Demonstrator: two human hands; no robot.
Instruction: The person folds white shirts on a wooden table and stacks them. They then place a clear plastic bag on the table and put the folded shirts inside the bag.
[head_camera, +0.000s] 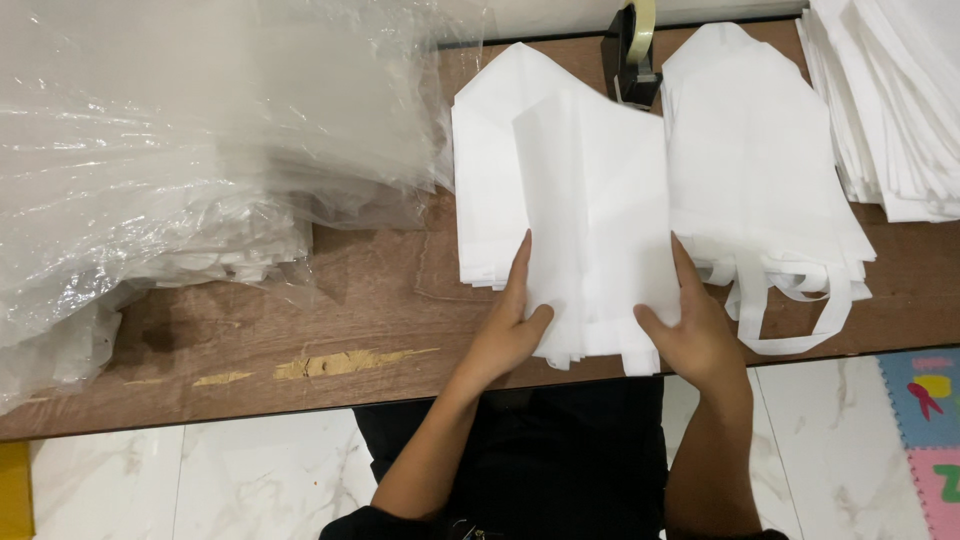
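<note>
A folded stack of white fabric bags (590, 220) lies on the brown wooden table (360, 320), its lower end hanging just over the front edge. My left hand (510, 325) grips the stack's lower left side, thumb on top. My right hand (690, 325) grips its lower right side, fingers pointing up along the edge. Under the stack lies another pile of white bags (480, 180).
A further pile of white bags with loop handles (770, 190) lies to the right, and a tall white stack (890, 100) fills the far right corner. A black tape dispenser (630, 50) stands at the back. Clear plastic bags (180, 150) cover the left.
</note>
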